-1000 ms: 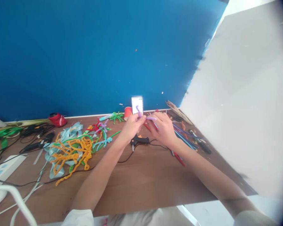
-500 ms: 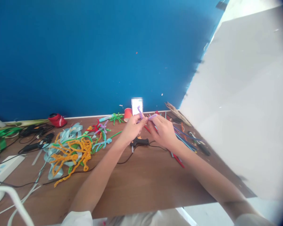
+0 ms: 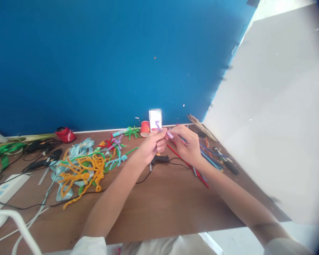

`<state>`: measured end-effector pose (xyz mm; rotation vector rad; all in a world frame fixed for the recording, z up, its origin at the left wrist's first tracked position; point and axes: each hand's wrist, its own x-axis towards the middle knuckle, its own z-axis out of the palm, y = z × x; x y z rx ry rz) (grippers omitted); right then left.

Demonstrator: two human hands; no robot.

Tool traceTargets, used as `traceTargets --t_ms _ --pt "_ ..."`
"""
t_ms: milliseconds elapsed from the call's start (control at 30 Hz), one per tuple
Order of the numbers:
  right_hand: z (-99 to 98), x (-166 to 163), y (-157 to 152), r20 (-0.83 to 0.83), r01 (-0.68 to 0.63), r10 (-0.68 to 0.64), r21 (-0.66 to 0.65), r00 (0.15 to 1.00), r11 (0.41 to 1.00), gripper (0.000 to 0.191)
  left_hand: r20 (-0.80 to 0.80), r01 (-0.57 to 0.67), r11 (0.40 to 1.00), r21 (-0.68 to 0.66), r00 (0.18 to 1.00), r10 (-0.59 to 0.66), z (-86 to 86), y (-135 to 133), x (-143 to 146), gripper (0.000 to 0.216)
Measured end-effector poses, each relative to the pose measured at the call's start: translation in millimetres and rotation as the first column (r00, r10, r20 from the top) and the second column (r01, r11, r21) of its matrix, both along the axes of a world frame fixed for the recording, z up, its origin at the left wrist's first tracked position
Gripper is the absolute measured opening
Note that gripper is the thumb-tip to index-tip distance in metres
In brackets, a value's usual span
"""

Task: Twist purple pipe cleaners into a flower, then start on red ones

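A short purple pipe cleaner [image 3: 157,124] is pinched between my two hands, held above the back of the table. My left hand [image 3: 152,144] is closed on it, and its bent tip sticks up past the fingers. Thumb and forefinger of my right hand [image 3: 187,143] grip the other part, where a purple end [image 3: 170,135] shows by the fingertips. Behind the hands a lit phone [image 3: 155,118] leans on the blue wall, beside a red paper cup [image 3: 145,129]. Below the hands a black glue gun [image 3: 161,159] lies on the table.
Orange twisted pipe cleaners [image 3: 82,173] and pale blue ribbon [image 3: 79,150] are heaped at left. Red and blue pipe cleaners [image 3: 211,161] lie under my right forearm. A white power strip [image 3: 9,191] and cables are at far left; a cutter [image 3: 230,165] lies at right.
My right hand has turned and its fingers have curled in, meeting the left fingertips. The purple end beside them points lower than before. The view has shifted slightly.
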<state>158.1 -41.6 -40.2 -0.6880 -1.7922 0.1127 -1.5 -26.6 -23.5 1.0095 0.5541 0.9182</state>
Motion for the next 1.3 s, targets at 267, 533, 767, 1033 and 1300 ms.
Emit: traceTargets --t_ms 267,533,767,1033,1300 --pt "7.1 11.6 8.9 0.060 -0.147 0.145 0.036 0.988 0.988 0.027 0.031 0.011 1.000 -0.012 0.999 -0.010 -8.1 0.4 3.7 0.030" --pt "13.0 9.1 10.0 -0.321 -0.401 0.249 -0.616 0.914 0.678 0.020 -0.243 -0.279 0.765 0.580 0.838 0.489 -10.1 3.0 6.5 0.038" --pt "15.8 25.3 17.1 -0.421 -0.533 0.328 -0.709 0.846 0.463 0.034 -0.399 -0.066 0.645 0.761 0.736 0.547 -8.1 -1.2 2.1 0.043" --pt "10.5 34.2 25.0 -0.444 -0.577 0.380 -0.711 0.812 0.402 0.026 -0.392 -0.069 0.699 0.712 0.787 0.477 -11.6 3.6 1.4 0.042" --pt "8.6 32.8 25.0 -0.427 -0.565 0.386 -0.726 0.818 0.394 0.030 -0.427 -0.025 0.722 0.691 0.792 0.436 -5.6 2.6 -2.1 0.041"
